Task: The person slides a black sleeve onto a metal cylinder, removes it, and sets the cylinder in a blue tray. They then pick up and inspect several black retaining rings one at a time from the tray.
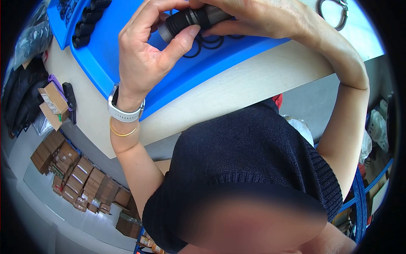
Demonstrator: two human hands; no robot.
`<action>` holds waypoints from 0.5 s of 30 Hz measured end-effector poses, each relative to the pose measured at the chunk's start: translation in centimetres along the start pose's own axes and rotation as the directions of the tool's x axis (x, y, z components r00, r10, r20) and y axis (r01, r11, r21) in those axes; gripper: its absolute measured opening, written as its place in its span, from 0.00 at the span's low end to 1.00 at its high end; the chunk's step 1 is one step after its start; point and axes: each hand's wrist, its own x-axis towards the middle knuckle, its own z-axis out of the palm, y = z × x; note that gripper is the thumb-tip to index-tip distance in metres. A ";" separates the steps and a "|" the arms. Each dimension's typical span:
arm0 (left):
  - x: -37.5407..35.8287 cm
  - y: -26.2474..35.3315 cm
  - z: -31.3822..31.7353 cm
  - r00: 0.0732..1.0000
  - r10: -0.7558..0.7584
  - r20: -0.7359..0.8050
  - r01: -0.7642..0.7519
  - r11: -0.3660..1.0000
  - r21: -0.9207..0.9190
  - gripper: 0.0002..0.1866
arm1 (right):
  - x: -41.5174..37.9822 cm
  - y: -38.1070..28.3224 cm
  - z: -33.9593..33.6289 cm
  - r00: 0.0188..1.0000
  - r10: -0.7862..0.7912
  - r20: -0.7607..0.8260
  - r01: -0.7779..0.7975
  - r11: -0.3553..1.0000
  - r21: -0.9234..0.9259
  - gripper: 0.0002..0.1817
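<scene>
A dark cylinder [186, 21] with black bands around it lies tilted between my two hands at the top of the view. My left hand [148, 53], with a white watch on the wrist, is wrapped round its left end, the thumb pressed on the bands. My right hand [258, 19] grips the other end; some of its fingertips are hidden or cut off by the frame edge. Below the cylinder, black rings [211, 42] lie in a blue tray [97, 63]. Several short black cylinders [83, 28] stand in a row along the tray's left side.
The pale table edge [203, 103] runs in front of my body. A smaller blue tray [57, 21] with black rings is at the upper left. A black looped band [338, 17] lies upper right. An open cardboard box [54, 101] sits left; stacked cartons [80, 178] are beyond the table.
</scene>
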 end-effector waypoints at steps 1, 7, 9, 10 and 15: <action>0.0 0.0 0.0 1.000 -0.011 0.004 0.011 1.000 0.002 0.21 | 0.0 0.0 0.0 1.000 -0.002 -0.002 0.002 1.000 -0.002 0.24; -0.2 -0.1 0.0 0.999 -0.051 -0.007 0.051 0.998 -0.019 0.21 | 0.0 0.0 -0.1 1.000 -0.005 0.008 0.005 1.000 0.006 0.25; -0.2 -0.1 0.1 0.999 -0.053 -0.009 0.053 0.999 0.005 0.21 | 0.0 0.1 0.0 1.000 -0.011 0.007 0.011 1.000 -0.001 0.25; -0.2 -0.1 0.1 0.998 -0.055 -0.010 0.055 0.998 0.029 0.21 | 0.0 0.1 0.1 1.000 -0.017 0.007 0.017 1.000 -0.008 0.25; -0.2 0.0 0.1 0.999 -0.049 -0.013 0.049 0.998 0.025 0.22 | 0.0 0.0 0.1 1.000 0.013 0.007 -0.013 1.000 0.013 0.26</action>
